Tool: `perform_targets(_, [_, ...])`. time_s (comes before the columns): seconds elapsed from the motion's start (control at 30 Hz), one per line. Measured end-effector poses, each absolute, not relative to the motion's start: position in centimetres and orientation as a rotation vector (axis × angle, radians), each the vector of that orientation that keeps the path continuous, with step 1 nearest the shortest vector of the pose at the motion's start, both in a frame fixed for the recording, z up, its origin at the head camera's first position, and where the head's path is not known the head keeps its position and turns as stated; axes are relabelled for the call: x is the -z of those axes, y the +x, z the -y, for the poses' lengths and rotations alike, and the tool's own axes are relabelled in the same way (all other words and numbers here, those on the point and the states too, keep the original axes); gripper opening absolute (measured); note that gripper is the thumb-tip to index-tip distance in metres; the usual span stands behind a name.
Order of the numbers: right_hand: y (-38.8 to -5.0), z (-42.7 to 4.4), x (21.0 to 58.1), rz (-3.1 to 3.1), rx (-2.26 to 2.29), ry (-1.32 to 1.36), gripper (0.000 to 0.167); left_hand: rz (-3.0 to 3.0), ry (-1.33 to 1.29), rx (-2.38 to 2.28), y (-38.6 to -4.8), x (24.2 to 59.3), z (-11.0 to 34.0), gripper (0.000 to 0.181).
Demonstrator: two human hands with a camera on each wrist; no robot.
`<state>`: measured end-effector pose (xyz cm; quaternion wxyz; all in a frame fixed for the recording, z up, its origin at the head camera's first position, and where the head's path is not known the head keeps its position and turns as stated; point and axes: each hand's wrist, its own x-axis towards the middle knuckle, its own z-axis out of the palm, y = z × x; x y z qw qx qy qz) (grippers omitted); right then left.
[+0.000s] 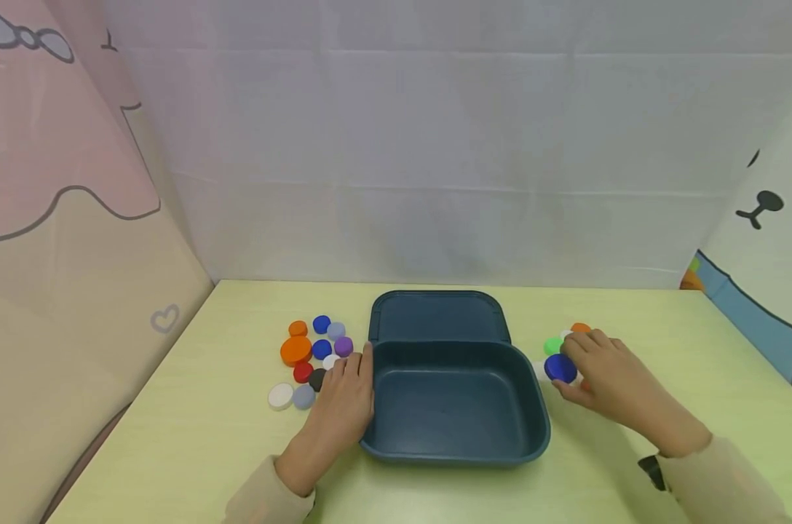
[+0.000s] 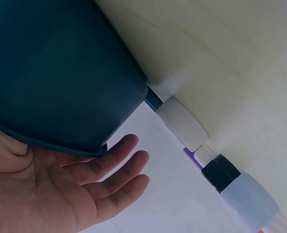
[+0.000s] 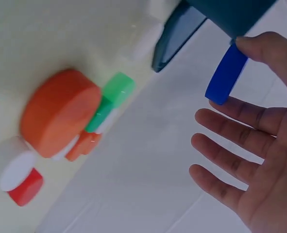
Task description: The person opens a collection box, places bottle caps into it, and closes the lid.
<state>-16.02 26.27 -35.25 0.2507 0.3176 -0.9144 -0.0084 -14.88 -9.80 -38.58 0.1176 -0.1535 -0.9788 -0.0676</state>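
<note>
A dark blue-green box (image 1: pixel 458 415) with its lid (image 1: pixel 438 316) swung back lies in the middle of the table. My left hand (image 1: pixel 343 400) rests against the box's left rim, its fingers fairly straight; in the left wrist view the same hand (image 2: pixel 80 189) lies along that rim. To the right of the box, my right hand (image 1: pixel 608 378) pinches a blue bottle cap (image 1: pixel 560 369) between thumb and index finger. In the right wrist view the blue cap (image 3: pixel 227 74) is raised off the table, and the other fingers are spread and loosely straight.
Several caps lie left of the box, among them a large orange cap (image 1: pixel 295 351), a red cap (image 1: pixel 303 372) and a white cap (image 1: pixel 281 397). Under and beyond my right hand are a green cap (image 1: pixel 553 346), an orange cap (image 1: pixel 581 327) and others. A pale curtain (image 1: pixel 435 145) hangs behind.
</note>
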Motion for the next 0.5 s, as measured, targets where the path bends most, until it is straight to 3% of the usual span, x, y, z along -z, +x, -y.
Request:
perform_targets(0.1, [-16.1,-25.7,34.4,2.481,0.010,0.860,0.045,2.872,-0.439,0.199,-14.8,38.6,9.8,0.054])
perform_targets(0.27, [-16.0,-24.4,33.2,2.509,-0.001,0.851,0.036,2.890,-0.430,0.197,-14.8,38.5,9.7,0.054])
perform_targets(0.5, [-15.7,-22.3,32.9,2.542,-0.001,0.884,0.043,2.920,-0.418,0.210,-14.8,38.4,9.7,0.055])
